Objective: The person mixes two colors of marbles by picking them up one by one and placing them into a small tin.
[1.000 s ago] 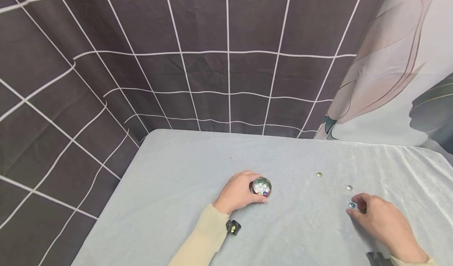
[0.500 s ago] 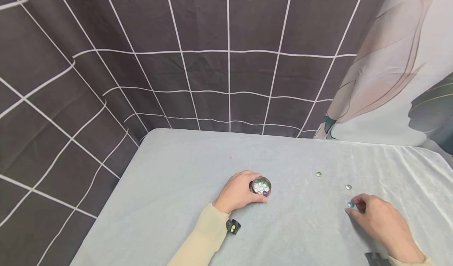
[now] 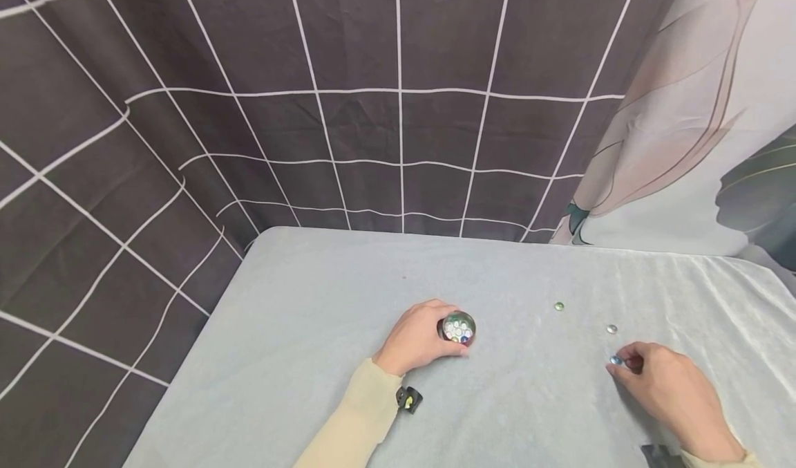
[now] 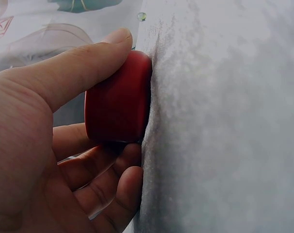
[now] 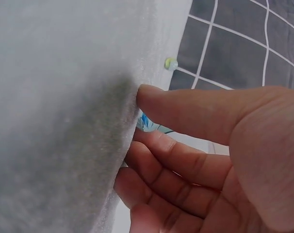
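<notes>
My left hand (image 3: 415,338) grips a small round red container (image 4: 119,99) that stands on the cloth, thumb on one side and fingers round the other. Several clear and coloured glass gems (image 3: 458,331) show inside it in the head view. At the right, my right hand (image 3: 674,388) pinches a blue glass gem (image 3: 616,360) between thumb and forefinger, low at the cloth. In the right wrist view the blue gem is partly hidden behind the thumb (image 5: 186,109). A clear gem (image 3: 612,329) lies just beyond that hand, and a green gem (image 3: 559,306) farther left.
A pale blue-grey cloth (image 3: 323,281) covers the table. Behind and to the left hangs a dark curtain (image 3: 367,129) with a white grid, and a leaf-patterned curtain (image 3: 671,143) hangs at the back right.
My right thumb and forefinger have closed in on the blue gem, which now sits between their tips. The left hand and the red container have stayed in place.
</notes>
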Available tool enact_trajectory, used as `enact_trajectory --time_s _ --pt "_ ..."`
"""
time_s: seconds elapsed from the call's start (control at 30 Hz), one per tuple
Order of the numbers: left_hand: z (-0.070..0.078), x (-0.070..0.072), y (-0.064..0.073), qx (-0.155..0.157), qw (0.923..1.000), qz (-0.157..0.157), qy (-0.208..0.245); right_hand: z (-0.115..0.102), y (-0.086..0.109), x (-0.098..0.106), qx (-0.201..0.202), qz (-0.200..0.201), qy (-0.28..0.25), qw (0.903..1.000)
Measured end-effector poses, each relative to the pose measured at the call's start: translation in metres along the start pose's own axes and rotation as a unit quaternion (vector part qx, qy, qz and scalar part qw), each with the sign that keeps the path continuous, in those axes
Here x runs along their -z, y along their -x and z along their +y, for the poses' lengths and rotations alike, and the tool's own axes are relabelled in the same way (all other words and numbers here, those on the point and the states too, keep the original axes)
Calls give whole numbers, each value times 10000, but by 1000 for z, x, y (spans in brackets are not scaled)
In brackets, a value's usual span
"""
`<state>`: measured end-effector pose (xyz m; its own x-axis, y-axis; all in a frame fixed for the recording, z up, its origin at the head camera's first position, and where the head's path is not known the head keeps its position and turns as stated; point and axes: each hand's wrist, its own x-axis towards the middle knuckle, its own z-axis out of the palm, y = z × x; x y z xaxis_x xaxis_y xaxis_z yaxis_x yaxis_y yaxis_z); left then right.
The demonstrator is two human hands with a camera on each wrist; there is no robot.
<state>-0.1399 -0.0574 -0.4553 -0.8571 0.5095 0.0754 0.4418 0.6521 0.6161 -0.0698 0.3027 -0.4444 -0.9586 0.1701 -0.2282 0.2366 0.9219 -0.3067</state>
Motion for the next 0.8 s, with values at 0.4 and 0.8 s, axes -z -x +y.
enact_trajectory --time_s 0.4,0.8 --pt "-2 -2 -2 76 10000 -29 43 -3 3 2 62 178 64 9998" --pt "0 -1 0 36 10000 2 15 -1 5 2 232 270 21 9994"
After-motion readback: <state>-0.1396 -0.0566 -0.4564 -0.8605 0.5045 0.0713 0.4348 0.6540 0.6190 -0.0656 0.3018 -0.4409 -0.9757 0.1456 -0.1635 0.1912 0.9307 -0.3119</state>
